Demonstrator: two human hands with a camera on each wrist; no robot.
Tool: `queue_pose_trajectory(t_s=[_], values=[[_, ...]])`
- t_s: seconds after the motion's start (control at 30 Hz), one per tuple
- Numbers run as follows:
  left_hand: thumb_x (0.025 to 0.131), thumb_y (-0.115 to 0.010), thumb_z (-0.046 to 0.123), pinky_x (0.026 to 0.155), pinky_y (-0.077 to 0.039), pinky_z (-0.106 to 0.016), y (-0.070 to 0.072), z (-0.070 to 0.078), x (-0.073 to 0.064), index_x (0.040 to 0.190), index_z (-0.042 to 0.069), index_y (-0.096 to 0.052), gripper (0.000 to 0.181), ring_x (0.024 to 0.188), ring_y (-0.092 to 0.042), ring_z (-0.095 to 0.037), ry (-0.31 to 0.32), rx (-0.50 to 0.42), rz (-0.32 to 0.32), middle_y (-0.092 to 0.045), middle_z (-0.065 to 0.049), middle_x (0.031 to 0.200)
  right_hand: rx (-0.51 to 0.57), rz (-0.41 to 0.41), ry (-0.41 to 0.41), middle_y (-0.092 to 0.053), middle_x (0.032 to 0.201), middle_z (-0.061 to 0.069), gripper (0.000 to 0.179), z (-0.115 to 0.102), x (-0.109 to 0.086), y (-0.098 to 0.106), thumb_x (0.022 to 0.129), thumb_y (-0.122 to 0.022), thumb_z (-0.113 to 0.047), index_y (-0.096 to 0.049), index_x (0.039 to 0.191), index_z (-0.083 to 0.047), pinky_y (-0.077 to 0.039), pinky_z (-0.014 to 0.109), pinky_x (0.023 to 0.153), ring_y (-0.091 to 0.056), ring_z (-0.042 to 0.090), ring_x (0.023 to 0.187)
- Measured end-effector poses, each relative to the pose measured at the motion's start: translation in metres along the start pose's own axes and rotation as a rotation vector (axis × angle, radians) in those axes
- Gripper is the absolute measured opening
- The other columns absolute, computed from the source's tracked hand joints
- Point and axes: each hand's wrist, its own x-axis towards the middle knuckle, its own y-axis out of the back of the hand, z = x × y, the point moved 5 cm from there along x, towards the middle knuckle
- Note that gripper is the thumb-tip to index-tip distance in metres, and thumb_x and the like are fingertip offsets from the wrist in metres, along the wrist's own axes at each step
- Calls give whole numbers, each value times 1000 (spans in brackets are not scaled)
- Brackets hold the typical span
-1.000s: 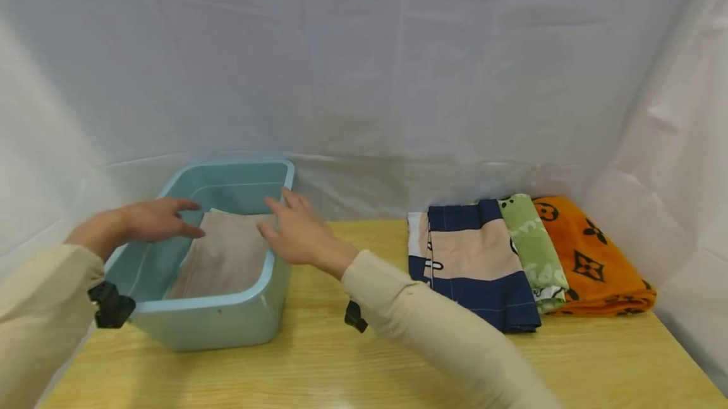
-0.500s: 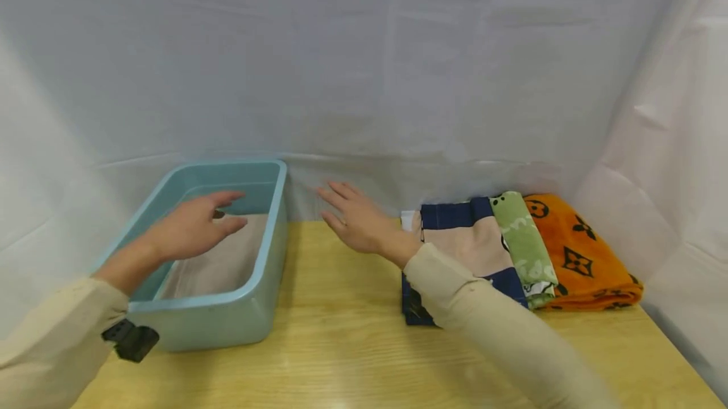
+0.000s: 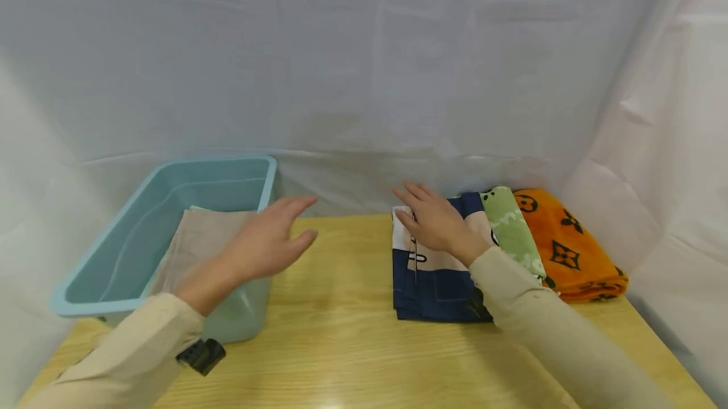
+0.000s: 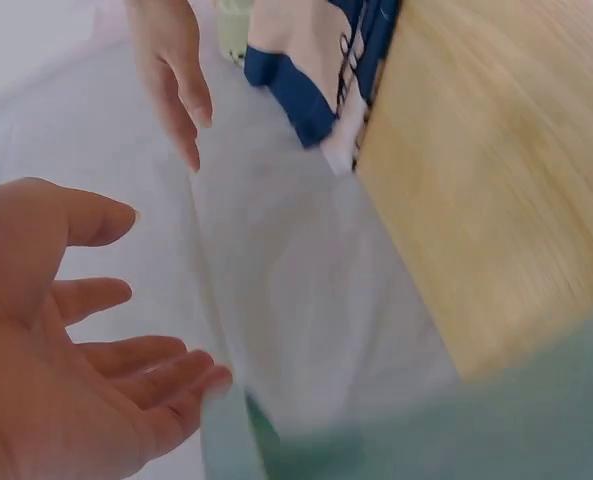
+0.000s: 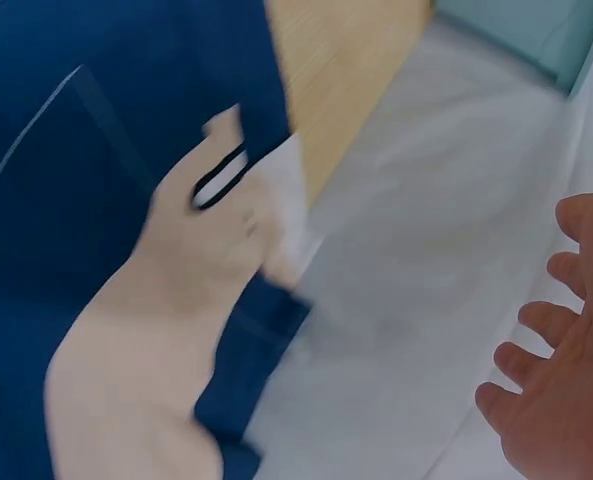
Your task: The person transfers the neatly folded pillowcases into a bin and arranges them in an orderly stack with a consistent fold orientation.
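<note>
My left hand [image 3: 264, 244], fingers spread and holding nothing, is above the right rim of the light blue plastic bin [image 3: 122, 238]. Inside the bin lies a folded grey-beige cloth [image 3: 196, 238], partly hidden by my forearm. My right hand [image 3: 435, 219] hovers over the folded navy and peach cloth [image 3: 423, 295], its fingers extended with nothing in them. In the right wrist view this navy and peach cloth [image 5: 126, 350] fills the left side, and my fingers [image 5: 548, 322] are apart from it.
Right of the navy cloth lie a folded green patterned cloth [image 3: 512, 225] and a folded orange cloth [image 3: 569, 251] with dark motifs. All rest on a wooden table [image 3: 330, 308]. A white sheet [image 3: 330, 80] hangs behind and at both sides.
Both hands have moved to the right: the left from over the bin's inside to its right rim, the right from the bin's right rim to above the navy and peach cloth.
</note>
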Motion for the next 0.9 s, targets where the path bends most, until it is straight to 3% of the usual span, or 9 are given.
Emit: queue_pose_trajectory(t_s=[0.2, 0.33, 0.43, 0.6, 0.9], values=[[95, -57, 28, 96, -39, -56, -26, 18, 14, 143, 7, -44, 54, 125, -44, -41, -60, 141, 108, -44, -22, 140, -87, 35, -31, -30, 152, 17, 54, 26, -16, 2, 102, -44, -36, -34, 150, -12, -22, 50, 110, -28, 36, 137], [96, -55, 36, 95, -40, -55, -51, 21, 24, 143, 11, -46, 54, 126, -43, -39, -68, 297, 122, -44, -22, 140, -118, 30, -91, -30, 151, 18, 56, 43, -28, 2, 101, -44, -39, -34, 150, -13, -20, 52, 110, -27, 38, 136], [97, -52, 41, 97, -39, -54, -68, 19, 30, 144, 15, -45, 54, 127, -42, -37, -76, 373, 127, -43, -20, 141, -114, -24, -175, -23, 154, 18, 60, 57, -40, 0, 101, -40, -45, -27, 152, -16, -13, 57, 110, -19, 41, 139], [98, -46, 46, 102, -35, -53, -93, 15, 35, 147, 18, -40, 57, 130, -38, -39, -85, 404, 88, -38, -21, 145, -130, -119, -260, -9, 157, 19, 64, 76, -61, -9, 101, -32, -51, -18, 154, -18, -6, 63, 108, -9, 46, 140], [99, -41, 49, 106, -28, -52, -129, 9, 42, 150, 22, -34, 59, 135, -29, -39, -59, 359, -22, -29, -23, 150, -79, -99, -287, -12, 155, 23, 61, 94, -91, -22, 103, -33, -45, -22, 153, -13, -7, 63, 108, -14, 50, 136]])
